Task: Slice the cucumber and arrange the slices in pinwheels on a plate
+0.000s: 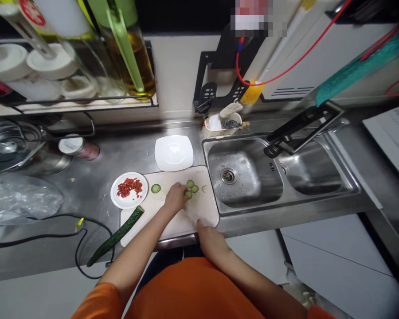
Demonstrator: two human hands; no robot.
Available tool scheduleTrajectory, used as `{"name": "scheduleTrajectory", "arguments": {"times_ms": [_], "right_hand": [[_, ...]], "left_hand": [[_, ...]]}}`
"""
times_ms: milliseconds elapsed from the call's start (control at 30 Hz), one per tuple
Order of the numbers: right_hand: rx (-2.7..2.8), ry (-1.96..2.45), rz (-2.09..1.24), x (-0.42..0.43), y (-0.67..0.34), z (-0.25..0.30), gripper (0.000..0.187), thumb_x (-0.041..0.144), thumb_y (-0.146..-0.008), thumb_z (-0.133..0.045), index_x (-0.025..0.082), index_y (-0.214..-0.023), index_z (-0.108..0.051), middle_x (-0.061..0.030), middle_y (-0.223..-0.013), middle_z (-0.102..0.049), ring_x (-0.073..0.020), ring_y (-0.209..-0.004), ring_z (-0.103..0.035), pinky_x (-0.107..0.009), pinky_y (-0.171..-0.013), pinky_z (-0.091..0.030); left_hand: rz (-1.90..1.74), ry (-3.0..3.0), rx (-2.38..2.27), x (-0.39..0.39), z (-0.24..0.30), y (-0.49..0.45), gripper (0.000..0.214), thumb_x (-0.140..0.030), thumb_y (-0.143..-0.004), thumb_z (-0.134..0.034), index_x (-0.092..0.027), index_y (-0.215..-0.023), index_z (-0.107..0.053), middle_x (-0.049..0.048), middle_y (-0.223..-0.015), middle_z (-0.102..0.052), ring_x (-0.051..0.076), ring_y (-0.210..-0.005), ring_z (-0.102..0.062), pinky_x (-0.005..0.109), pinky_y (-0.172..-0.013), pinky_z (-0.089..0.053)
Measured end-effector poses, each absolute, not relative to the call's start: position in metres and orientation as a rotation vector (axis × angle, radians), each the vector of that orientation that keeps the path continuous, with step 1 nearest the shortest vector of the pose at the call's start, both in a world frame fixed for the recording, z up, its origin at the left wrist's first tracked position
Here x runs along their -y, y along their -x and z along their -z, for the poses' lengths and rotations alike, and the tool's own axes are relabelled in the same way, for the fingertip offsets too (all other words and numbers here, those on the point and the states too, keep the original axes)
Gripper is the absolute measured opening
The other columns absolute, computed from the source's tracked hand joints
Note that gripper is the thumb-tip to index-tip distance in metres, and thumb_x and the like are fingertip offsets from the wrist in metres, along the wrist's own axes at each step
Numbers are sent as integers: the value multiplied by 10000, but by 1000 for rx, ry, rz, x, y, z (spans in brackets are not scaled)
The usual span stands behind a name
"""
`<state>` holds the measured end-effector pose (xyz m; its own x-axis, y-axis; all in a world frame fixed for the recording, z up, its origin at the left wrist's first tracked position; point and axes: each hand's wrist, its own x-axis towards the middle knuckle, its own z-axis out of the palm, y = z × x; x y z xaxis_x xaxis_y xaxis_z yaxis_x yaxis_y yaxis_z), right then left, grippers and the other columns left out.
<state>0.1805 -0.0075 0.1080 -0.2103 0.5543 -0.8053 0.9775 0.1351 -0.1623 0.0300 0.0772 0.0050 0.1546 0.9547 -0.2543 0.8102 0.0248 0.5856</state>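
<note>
On the pale cutting board (pixel 146 226), my left hand (pixel 175 197) is closed, its fingertips at a cucumber slice (pixel 189 194). More cucumber slices (pixel 190 183) lie just beyond those fingers, and a single one sits farther left. My right hand (pixel 213 241) is wrapped round the handle of a knife (pixel 189 217), whose thin blade points toward the left hand, low over the board. A long piece of cucumber (pixel 116 237) rests across the board's left edge, its far end over the counter. The knife's handle is hidden in my grip.
A white plate of chopped red pieces (pixel 115 195) stands left of the board, and a white square plate (pixel 174 150) behind it. To the right is a double sink (pixel 246 168) with a black faucet (pixel 286 133). A black cable (pixel 76 248) and plastic bag (pixel 23 195) lie left.
</note>
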Motion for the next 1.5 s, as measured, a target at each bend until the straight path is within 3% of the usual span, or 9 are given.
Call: {"name": "scheduleTrajectory", "arguments": {"times_ms": [233,433,600,733,1033,1500], "right_hand": [[-1852,-1465,965,7,-183,-107,446,-4,-831,-295,108,-1238,-436,-170,-977,-670,-271,-949,-645,-365,-730,-508],[-1853,-1454,954,7,-185,-104,482,-3,-836,-313,109,-1297,-399,-179,-993,-663,-267,-948,-645,-357,-732,-501],[-1861,-1440,968,5,-188,-103,538,-10,-819,-316,93,-1345,-358,-185,-997,-660,-268,-965,-636,-354,-747,-491],[-1868,-1449,992,4,-190,-103,546,-15,-792,-328,111,-1320,-395,-172,-983,-665,-263,-967,-632,-339,-752,-480],[-1898,-1452,975,4,-192,-104,510,10,-812,-315,123,-1300,-413,-155,-948,-669,-257,-959,-632,-310,-736,-464],[-1994,-1425,850,-7,-178,-100,396,46,-878,-272,126,-1232,-430,-156,-979,-659,-232,-941,-637,-277,-717,-471]], "left_hand": [[-286,-1686,-1658,-78,-18,-30,46,-163,-715,-593,-199,-739,-610,2,-712,-609,151,-690,-558,254,-636,-399],[-287,-1529,-1879,-67,-24,-11,89,-216,-770,-532,-216,-791,-619,-6,-663,-634,148,-620,-556,246,-578,-349],[-355,-1510,-1989,-44,-21,2,226,-239,-809,-505,-238,-1004,-619,6,-762,-672,153,-681,-590,247,-635,-379],[-431,-1623,-1954,-27,-15,4,192,-242,-830,-491,-229,-957,-634,21,-794,-653,157,-760,-586,251,-706,-401],[-565,-1711,-1869,-18,3,12,151,-238,-781,-584,-197,-922,-621,25,-761,-573,157,-718,-539,279,-713,-435],[-697,-1704,-1877,-15,7,6,187,-198,-785,-579,-200,-965,-631,40,-845,-609,174,-818,-566,302,-789,-463]]}}
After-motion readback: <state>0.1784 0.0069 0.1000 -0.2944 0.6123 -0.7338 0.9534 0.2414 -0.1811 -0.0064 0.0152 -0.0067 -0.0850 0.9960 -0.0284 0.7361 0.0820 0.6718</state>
